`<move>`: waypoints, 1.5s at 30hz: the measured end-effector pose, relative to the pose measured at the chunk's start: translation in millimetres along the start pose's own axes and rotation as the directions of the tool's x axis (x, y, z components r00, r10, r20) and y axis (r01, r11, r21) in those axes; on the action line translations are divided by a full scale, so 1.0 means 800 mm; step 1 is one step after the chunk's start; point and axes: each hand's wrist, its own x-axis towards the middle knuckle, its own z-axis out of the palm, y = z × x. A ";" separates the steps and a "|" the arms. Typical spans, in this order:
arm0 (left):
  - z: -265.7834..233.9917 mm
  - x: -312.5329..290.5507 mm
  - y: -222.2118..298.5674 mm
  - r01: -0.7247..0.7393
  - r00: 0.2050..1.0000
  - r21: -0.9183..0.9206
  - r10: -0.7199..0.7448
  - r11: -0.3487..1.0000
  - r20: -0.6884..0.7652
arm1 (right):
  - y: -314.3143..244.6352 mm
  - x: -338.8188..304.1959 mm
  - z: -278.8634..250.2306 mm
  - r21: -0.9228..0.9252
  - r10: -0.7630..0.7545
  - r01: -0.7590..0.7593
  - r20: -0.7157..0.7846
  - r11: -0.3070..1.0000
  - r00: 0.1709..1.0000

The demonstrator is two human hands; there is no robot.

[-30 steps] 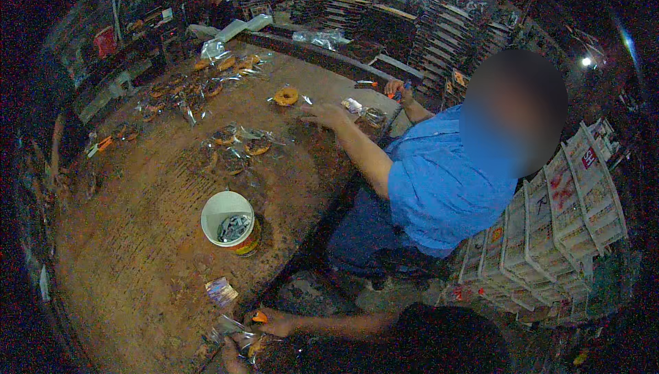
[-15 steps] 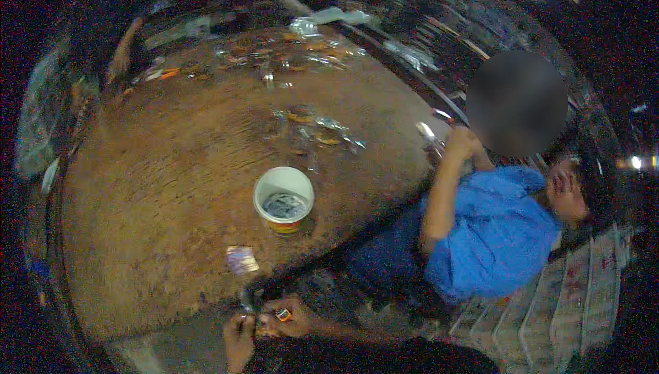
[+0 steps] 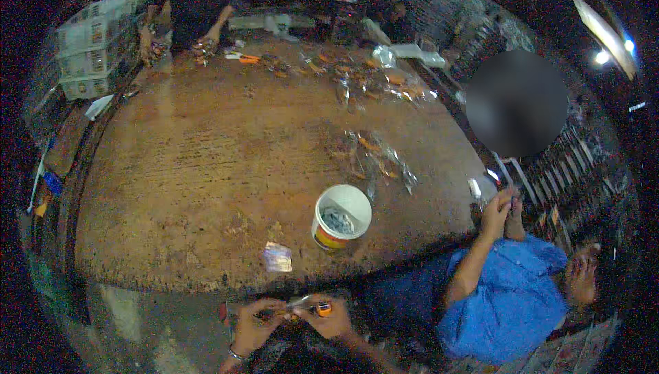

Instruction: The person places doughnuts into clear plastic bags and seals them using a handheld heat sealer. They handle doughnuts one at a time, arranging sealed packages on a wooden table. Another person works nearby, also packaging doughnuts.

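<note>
Moved since a second ago: both hands, shifted rightward along the bottom of the frame; also a white bucket (image 3: 358, 204), gone from left of centre to right of centre as the view turns. See the arm of a co-worker in blue (image 3: 504, 285), earlier stretched across the table (image 3: 171, 202), now bent in at the right of the frame.

At bottom centre, see the left hand (image 3: 255, 326) with fingers drawn narrow, pinching a shiny wrapper (image 3: 299, 301) at the fingertips. Just to the right, see the right hand (image 3: 334, 321) curled around a small orange tool (image 3: 324, 309), with fingertips meeting the same wrapper. Find the wrapper between both hands, below the near edge of the table; cannot tell what lies inside.

Above the hands, find a colourful packet (image 3: 278, 256) flat on the table, left of the bucket and well apart from the fingers. Inside the bucket, see small grey pieces (image 3: 336, 220). Toward the upper right, see clear-wrapped bundles (image 3: 391, 79) with orange parts.
</note>
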 end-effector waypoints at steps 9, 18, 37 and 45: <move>0.023 0.003 0.003 0.040 0.994 -0.196 -0.058 0.980 -0.088 | 0.028 -0.003 0.016 -0.061 -0.067 0.058 -0.145 0.996 0.987; 0.028 0.016 0.004 0.018 0.985 -0.208 -0.053 0.978 -0.164 | 0.044 0.002 0.006 0.141 0.147 -0.123 -0.174 0.982 0.974; 0.003 0.026 -0.036 0.191 0.896 -0.263 -0.278 0.946 -0.347 | 0.020 0.117 0.012 -0.600 -0.159 0.077 -0.085 0.796 0.984; 0.008 0.019 -0.008 0.245 0.918 -0.258 -0.309 0.935 -0.247 | 0.071 0.150 0.005 -0.853 -0.137 0.053 -0.022 0.519 0.990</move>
